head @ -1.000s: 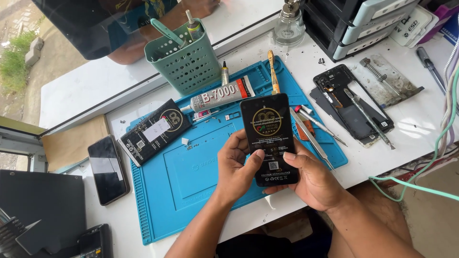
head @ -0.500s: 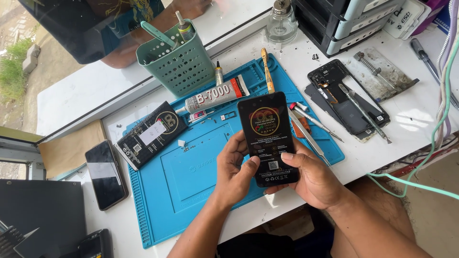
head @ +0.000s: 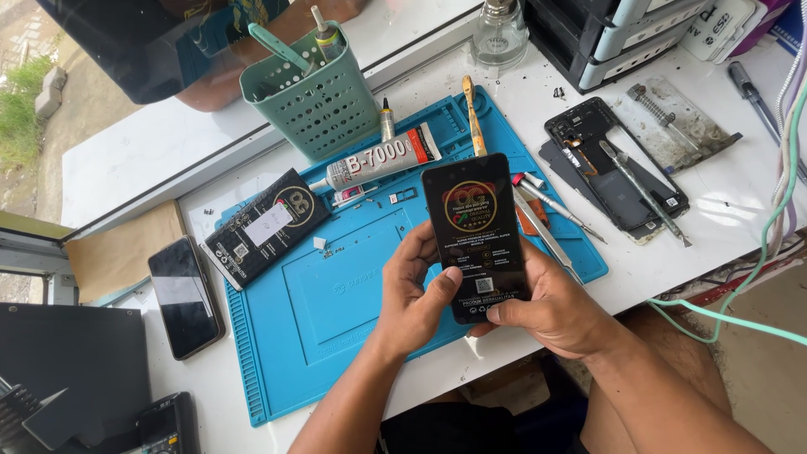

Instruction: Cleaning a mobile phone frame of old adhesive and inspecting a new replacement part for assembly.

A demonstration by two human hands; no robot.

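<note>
Head view: black rectangular panel (head: 476,235) held upright over near right part of blue mat (head: 336,286), left hand (head: 412,290) and right hand (head: 546,298) clamped on lower edges, thumbs pressed on front. Likely inspection step; next calls for steady grip. Glue tube (head: 378,160) beyond, opened phone (head: 614,168) far right.

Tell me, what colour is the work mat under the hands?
The silicone work mat is bright blue, seen best in the head view.
</note>
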